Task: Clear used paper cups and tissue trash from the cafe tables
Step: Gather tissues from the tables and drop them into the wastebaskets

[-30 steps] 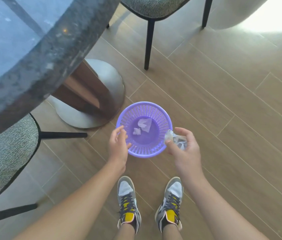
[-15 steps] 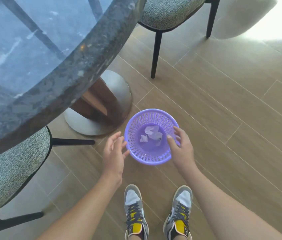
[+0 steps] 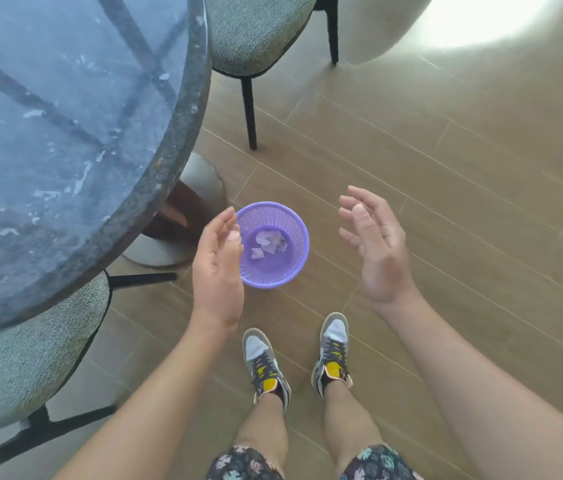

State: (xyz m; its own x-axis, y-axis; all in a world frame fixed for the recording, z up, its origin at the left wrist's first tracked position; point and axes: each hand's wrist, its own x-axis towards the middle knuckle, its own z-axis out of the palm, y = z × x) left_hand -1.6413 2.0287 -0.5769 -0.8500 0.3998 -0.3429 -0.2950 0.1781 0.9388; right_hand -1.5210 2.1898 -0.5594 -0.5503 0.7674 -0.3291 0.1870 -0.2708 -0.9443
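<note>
Beside the big table point(image 3: 65, 133), the basket point(image 3: 273, 282) is sitting upright on the floor point(image 3: 446, 202), its mouth pointing up. The left hand point(image 3: 217, 271) is hanging by its rim and the right hand point(image 3: 373, 244) further off, palms facing each other, fingers loose, holding nothing. Scrunched tissues point(image 3: 268, 242) are lying inside.

tissues point(image 3: 268, 244) in basket point(image 3: 299, 252), right of table point(image 3: 183, 133).

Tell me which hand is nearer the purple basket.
The left hand, whose fingertips overlap the purple basket at its rim in this view; the right hand is held apart over the floor.
</note>
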